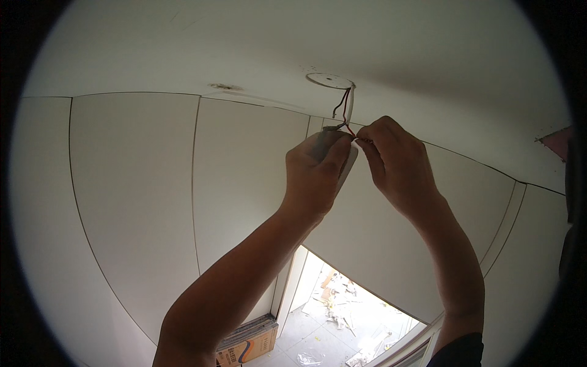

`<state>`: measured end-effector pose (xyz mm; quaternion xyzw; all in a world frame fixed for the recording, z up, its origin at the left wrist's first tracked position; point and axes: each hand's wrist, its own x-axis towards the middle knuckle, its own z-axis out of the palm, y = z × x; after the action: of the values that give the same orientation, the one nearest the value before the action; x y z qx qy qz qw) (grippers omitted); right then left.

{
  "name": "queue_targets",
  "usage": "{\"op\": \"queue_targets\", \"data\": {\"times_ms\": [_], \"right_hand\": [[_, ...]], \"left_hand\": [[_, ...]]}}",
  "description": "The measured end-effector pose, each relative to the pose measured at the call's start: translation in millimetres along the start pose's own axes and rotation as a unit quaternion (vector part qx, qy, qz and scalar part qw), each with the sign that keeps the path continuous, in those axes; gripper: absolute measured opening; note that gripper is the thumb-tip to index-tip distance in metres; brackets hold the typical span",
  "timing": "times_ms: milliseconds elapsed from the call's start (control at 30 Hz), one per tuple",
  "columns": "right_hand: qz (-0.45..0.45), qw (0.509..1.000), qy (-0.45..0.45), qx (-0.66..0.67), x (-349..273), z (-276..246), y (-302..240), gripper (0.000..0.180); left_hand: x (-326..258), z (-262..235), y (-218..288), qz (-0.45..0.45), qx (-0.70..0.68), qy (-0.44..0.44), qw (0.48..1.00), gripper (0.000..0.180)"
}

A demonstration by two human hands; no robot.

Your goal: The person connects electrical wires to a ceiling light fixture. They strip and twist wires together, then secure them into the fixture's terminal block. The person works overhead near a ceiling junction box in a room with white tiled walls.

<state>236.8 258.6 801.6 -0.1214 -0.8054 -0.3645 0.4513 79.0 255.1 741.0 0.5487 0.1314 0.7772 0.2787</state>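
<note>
Both arms reach up toward a white ceiling. My left hand [318, 168] grips a round white light fitting [348, 164] with a grey part at its top, mostly hidden by the fingers. My right hand [391, 159] pinches thin wire ends right beside the left thumb. Dark and red wires [344, 107] hang from a round hole in the ceiling [329, 80] down to where both hands meet.
White tiled wall panels [140, 196] fill the view below the ceiling line. A doorway [342, 312] at the bottom shows a floor strewn with debris, and a cardboard box [251, 345] stands by the door frame. A rough patch [225, 87] marks the ceiling to the left.
</note>
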Motion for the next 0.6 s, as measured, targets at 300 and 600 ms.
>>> {"op": "queue_targets", "data": {"times_ms": [300, 600], "right_hand": [[0.367, 0.812, -0.135, 0.433, 17, -4, 9, 0.016], [0.391, 0.711, -0.190, 0.553, 16, -11, 20, 0.027]], "left_hand": [[4, -4, 7, -0.054, -0.007, -0.008, 0.998, 0.018], [13, -11, 10, -0.108, -0.073, -0.059, 0.990, 0.018]]}}
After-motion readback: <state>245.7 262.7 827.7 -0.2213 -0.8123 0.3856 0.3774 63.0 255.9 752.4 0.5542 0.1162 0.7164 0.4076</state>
